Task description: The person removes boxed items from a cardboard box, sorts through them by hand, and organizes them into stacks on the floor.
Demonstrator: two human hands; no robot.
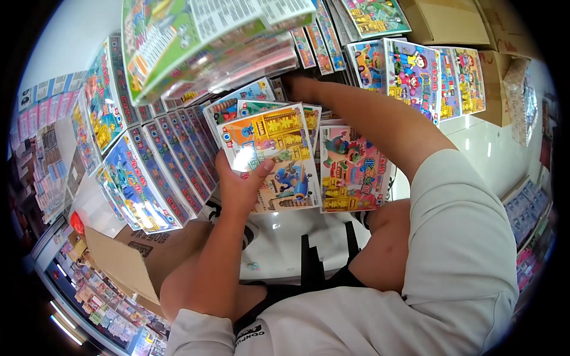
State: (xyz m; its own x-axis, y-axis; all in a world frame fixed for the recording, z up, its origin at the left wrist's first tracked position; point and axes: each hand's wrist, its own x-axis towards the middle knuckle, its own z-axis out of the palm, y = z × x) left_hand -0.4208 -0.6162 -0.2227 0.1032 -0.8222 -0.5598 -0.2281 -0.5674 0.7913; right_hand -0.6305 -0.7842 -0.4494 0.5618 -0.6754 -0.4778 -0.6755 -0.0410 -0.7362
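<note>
**Fingers (221,163) of left hand (236,184) clasp orange box (291,155)**

I see the thumb (264,171) pressed across its glossy, flat face, other fingers mostly hidden, probably to steady the tilted box. It sits before the lap, beside a pink box (356,157). The right hand (301,89) reaches among stacks; I cannot tell its grip. Slim, square-cornered boxes (169,157) line up leftward, perhaps to save space.

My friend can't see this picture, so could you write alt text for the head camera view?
A person's left hand holds an orange cartoon-printed box, thumb across its front, while the right hand reaches into shadow beyond it. Rows of similar boxes stand to the left, above an open cardboard carton.
</note>
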